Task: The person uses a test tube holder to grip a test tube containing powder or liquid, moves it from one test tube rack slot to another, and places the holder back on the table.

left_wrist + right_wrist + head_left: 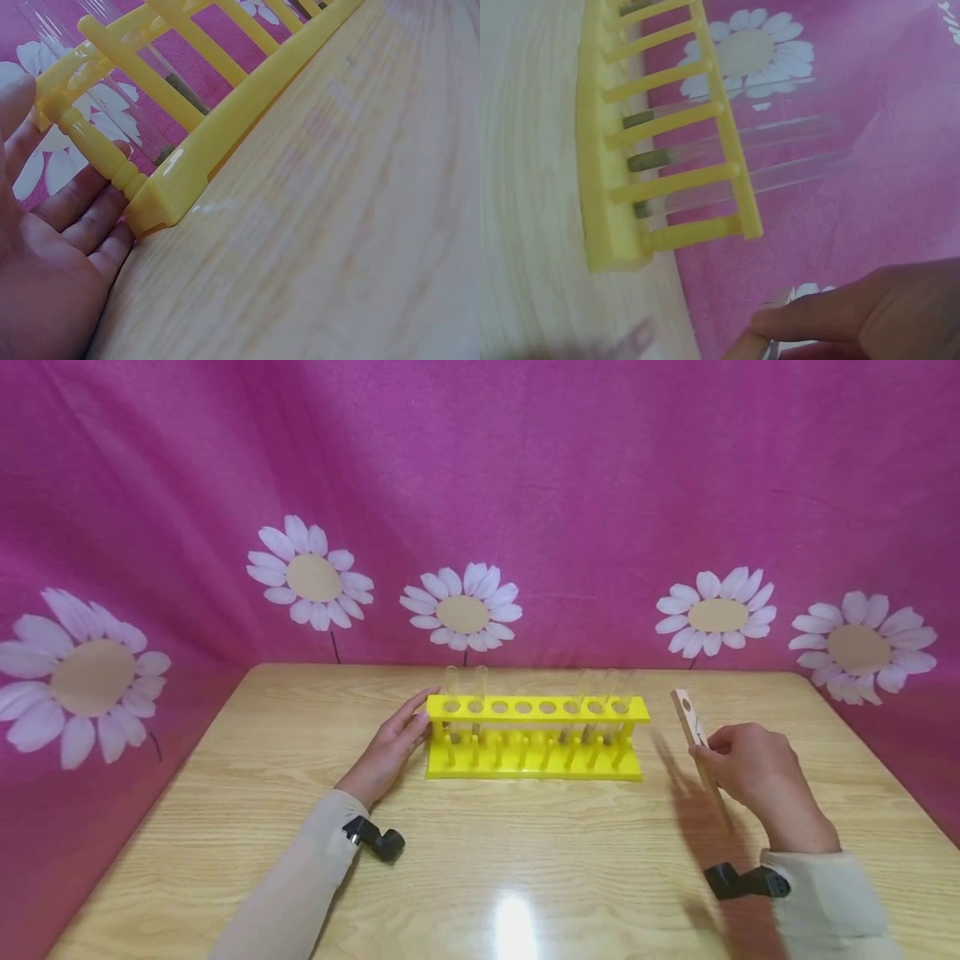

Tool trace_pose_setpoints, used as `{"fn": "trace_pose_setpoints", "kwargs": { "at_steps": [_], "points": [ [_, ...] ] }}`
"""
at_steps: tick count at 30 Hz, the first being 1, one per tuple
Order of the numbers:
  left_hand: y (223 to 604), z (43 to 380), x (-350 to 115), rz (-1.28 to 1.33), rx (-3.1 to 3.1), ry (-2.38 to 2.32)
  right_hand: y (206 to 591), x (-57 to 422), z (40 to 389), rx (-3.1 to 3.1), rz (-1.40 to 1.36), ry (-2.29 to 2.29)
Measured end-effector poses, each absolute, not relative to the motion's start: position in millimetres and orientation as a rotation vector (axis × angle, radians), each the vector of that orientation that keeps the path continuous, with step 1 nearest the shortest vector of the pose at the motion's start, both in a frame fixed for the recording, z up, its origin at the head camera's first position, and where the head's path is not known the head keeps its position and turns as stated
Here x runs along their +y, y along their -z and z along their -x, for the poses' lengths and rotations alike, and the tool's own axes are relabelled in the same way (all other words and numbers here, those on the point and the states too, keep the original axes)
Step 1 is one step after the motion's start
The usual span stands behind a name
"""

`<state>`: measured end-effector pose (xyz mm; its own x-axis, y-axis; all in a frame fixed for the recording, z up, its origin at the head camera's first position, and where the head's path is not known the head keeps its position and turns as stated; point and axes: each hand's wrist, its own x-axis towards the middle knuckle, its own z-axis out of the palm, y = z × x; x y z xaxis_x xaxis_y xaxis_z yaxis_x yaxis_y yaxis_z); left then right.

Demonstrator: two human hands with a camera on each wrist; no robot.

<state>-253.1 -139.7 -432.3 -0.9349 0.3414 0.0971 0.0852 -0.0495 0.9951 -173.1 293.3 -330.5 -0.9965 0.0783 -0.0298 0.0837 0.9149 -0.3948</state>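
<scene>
A yellow test tube rack (536, 771) stands on the table, with two clear test tubes (481, 681) at its left end and three at its right. Dark greenish matter (651, 160) shows at the bottoms of the tubes. At the rack's left end rests my left hand (386, 756); in the left wrist view its fairly straight fingers touch the end post (97, 146) and base, palm facing the camera. My right hand (757, 768), to the right of the rack, pinches a wooden test tube holder (684, 706) between thumb and fingers. The holder is tilted and apart from the rack.
The wooden table (465, 868) runs back to a magenta curtain (570, 485) with printed white daisies. Upright yellow pegs (522, 752) line the rack's front. A black wrist camera (375, 839) sits on the left sleeve, another camera (746, 882) on the right.
</scene>
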Motion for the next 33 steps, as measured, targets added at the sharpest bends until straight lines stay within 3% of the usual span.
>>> {"fn": "trace_pose_setpoints", "kwargs": {
  "at_steps": [33],
  "points": [
    [432,255,-142,-0.472,2.071,-2.081,354,292,181,2.792,-0.114,0.610]
  ]
}}
